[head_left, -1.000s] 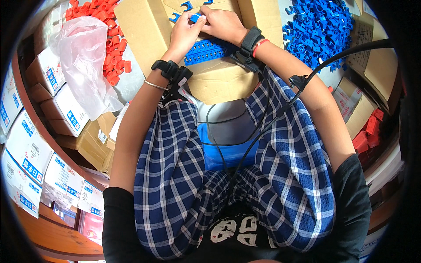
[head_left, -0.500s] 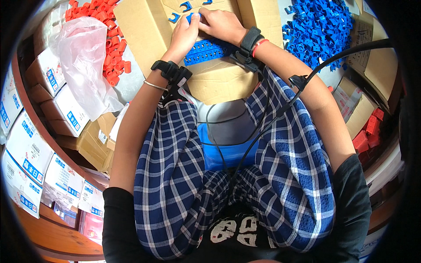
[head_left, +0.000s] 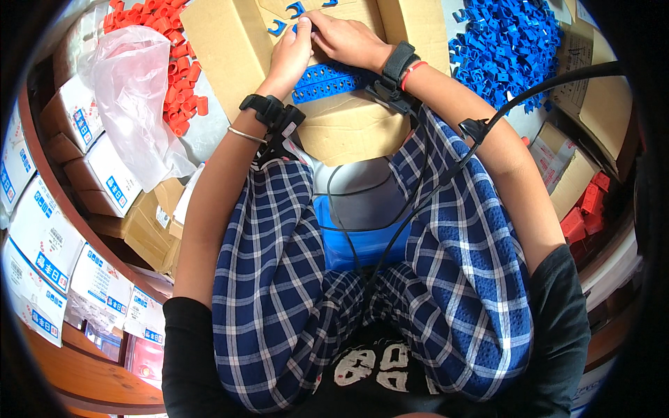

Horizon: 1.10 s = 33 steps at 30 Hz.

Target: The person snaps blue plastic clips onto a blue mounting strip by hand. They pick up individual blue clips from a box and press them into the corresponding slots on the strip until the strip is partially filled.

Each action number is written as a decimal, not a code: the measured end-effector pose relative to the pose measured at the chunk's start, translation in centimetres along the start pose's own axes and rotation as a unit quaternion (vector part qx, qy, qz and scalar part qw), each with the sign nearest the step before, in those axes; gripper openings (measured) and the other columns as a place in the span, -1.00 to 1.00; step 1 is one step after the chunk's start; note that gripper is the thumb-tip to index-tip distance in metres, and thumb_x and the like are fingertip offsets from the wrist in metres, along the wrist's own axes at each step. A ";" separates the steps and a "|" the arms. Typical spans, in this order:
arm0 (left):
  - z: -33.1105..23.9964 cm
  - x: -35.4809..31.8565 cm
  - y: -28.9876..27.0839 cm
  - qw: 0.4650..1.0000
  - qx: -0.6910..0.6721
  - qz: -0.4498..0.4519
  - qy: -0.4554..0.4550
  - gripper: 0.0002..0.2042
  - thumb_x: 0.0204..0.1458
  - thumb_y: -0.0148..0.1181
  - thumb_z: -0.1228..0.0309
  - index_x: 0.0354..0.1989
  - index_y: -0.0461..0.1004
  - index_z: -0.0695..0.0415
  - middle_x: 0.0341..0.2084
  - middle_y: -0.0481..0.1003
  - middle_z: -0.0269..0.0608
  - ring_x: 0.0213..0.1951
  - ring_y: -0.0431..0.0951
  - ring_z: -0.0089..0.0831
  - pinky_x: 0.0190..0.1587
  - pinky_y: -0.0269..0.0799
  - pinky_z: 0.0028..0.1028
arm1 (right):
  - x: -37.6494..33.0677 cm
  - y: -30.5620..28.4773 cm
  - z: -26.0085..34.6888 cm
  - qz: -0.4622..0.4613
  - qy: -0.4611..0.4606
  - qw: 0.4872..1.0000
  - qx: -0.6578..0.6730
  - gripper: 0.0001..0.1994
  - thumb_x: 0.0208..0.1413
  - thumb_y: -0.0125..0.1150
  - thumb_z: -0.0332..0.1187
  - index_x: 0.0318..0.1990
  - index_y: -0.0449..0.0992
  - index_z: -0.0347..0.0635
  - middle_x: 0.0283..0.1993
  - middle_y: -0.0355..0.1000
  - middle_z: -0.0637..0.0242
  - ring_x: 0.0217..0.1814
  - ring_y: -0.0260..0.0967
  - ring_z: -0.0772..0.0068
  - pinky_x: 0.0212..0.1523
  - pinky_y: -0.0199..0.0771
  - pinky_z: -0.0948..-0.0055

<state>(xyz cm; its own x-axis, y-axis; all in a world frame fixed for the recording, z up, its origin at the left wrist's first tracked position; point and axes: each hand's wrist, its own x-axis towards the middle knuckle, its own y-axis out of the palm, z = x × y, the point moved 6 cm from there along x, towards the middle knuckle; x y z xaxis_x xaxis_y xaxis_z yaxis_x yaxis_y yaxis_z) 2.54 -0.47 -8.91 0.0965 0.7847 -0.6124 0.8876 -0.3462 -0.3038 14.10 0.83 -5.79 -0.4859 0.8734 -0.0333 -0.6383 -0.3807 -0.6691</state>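
Meeting at the upper middle of the frame, your left hand (head_left: 291, 53) and right hand (head_left: 350, 40) come together over an open cardboard box (head_left: 217, 43). Your left thumb and fingers are pinched on a small blue piece (head_left: 295, 29); your right fingertips bunch against them, though whether they clamp the piece too cannot be told. With so small a hold, a loosened pinch could drop the piece among the loose blue clips (head_left: 296, 9) just above. A dipped right wrist could bring its black wrist device (head_left: 391, 96) against the blue rows (head_left: 326, 81) just below your hands and push them out of line. The piece shows only as a blue sliver, its outline hidden by your fingers; the loose clips nearby are likewise blue, with curved, open mouths.
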 end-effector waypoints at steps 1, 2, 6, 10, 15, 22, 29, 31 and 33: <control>0.2 0.0 -0.2 1.000 -0.017 -0.003 -0.005 -0.54 0.24 -0.24 -0.03 -0.30 0.35 0.16 -0.52 0.37 -0.35 -0.50 0.32 -0.60 -0.36 0.31 -0.56 | 0.1 0.2 0.0 0.023 0.020 1.000 -0.006 -0.70 0.20 -0.07 -0.20 0.01 0.24 -0.10 -0.23 0.47 0.01 -0.27 0.44 -0.12 -0.27 0.45 0.05; 0.4 0.0 -0.4 1.000 -0.016 -0.005 -0.006 -0.54 0.24 -0.24 -0.03 -0.30 0.35 0.16 -0.52 0.37 -0.35 -0.50 0.32 -0.60 -0.36 0.31 -0.56 | 0.3 0.4 0.0 0.047 0.041 0.998 -0.011 -0.69 0.20 -0.05 -0.22 0.05 0.23 -0.08 -0.20 0.46 0.00 -0.22 0.43 -0.11 -0.24 0.45 0.04; 0.1 0.2 -0.5 0.998 -0.051 -0.029 0.014 -0.57 0.23 -0.18 -0.01 -0.24 0.33 0.18 -0.51 0.39 -0.35 -0.50 0.35 -0.62 -0.37 0.33 -0.59 | 0.3 0.2 -0.2 0.013 0.034 0.999 -0.024 -0.71 0.21 -0.07 -0.20 0.02 0.25 -0.09 -0.17 0.46 0.01 -0.22 0.43 -0.12 -0.23 0.46 0.05; -0.4 0.0 -0.5 0.997 -0.060 -0.046 0.014 -0.60 0.23 -0.14 0.03 -0.23 0.34 0.18 -0.46 0.43 -0.33 -0.50 0.37 -0.62 -0.37 0.36 -0.58 | 0.2 0.1 -0.5 -0.011 0.026 0.999 -0.032 -0.72 0.22 -0.11 -0.10 -0.07 0.27 -0.07 -0.25 0.48 0.04 -0.29 0.44 -0.11 -0.30 0.44 0.04; -0.3 0.1 -0.6 0.996 -0.083 -0.033 0.017 -0.62 0.25 -0.17 0.07 -0.21 0.37 0.18 -0.44 0.45 -0.34 -0.49 0.38 -0.62 -0.33 0.37 -0.58 | 0.1 -0.4 -0.1 -0.047 -0.005 0.999 -0.014 -0.70 0.22 -0.11 -0.09 -0.06 0.28 -0.08 -0.19 0.45 0.08 -0.21 0.43 -0.06 -0.27 0.46 0.07; 0.3 0.4 -0.9 0.992 -0.115 -0.048 0.022 -0.57 0.22 -0.21 0.07 -0.28 0.44 0.21 -0.54 0.48 -0.27 -0.53 0.45 -0.56 -0.41 0.39 -0.51 | 0.5 -0.3 0.6 -0.053 -0.047 0.997 0.017 -0.70 0.21 -0.05 -0.17 -0.01 0.30 -0.13 -0.14 0.39 0.11 -0.13 0.40 0.00 -0.17 0.47 0.16; 0.0 -0.1 -0.5 0.976 -0.213 0.006 -0.043 -0.67 0.24 -0.21 0.13 -0.34 0.33 0.14 -0.60 0.26 -0.44 -0.56 0.29 -0.65 -0.40 0.42 -0.55 | 0.4 -0.3 0.7 -0.057 -0.061 0.995 0.045 -0.69 0.19 -0.03 -0.24 0.02 0.31 -0.17 -0.14 0.38 0.04 -0.06 0.37 0.01 -0.10 0.43 0.19; 0.2 0.0 -0.8 0.989 -0.142 -0.030 -0.041 -0.57 0.21 -0.25 0.11 -0.11 0.43 0.22 -0.38 0.49 -0.20 -0.44 0.54 -0.49 -0.33 0.51 -0.48 | 0.4 -0.3 0.6 -0.061 -0.058 0.995 0.054 -0.69 0.18 -0.02 -0.23 0.00 0.32 -0.18 -0.16 0.39 0.03 -0.09 0.39 0.00 -0.12 0.43 0.19; 0.3 0.0 -0.6 0.989 -0.138 -0.031 -0.041 -0.56 0.21 -0.27 0.11 -0.08 0.43 0.22 -0.38 0.50 -0.19 -0.42 0.56 -0.46 -0.33 0.51 -0.47 | 0.4 -0.3 0.3 -0.064 -0.055 0.994 0.063 -0.69 0.18 0.00 -0.22 -0.01 0.34 -0.19 -0.18 0.41 0.02 -0.11 0.40 -0.01 -0.14 0.44 0.18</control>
<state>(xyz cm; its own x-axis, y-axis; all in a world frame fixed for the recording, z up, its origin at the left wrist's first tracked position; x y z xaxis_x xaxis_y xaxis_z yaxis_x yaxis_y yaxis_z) 1.89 -0.36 -8.94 0.0117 0.7514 -0.6597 0.9811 -0.1362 -0.1377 13.91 1.21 -5.39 -0.4537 0.8813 0.1323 -0.7653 -0.3093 -0.5645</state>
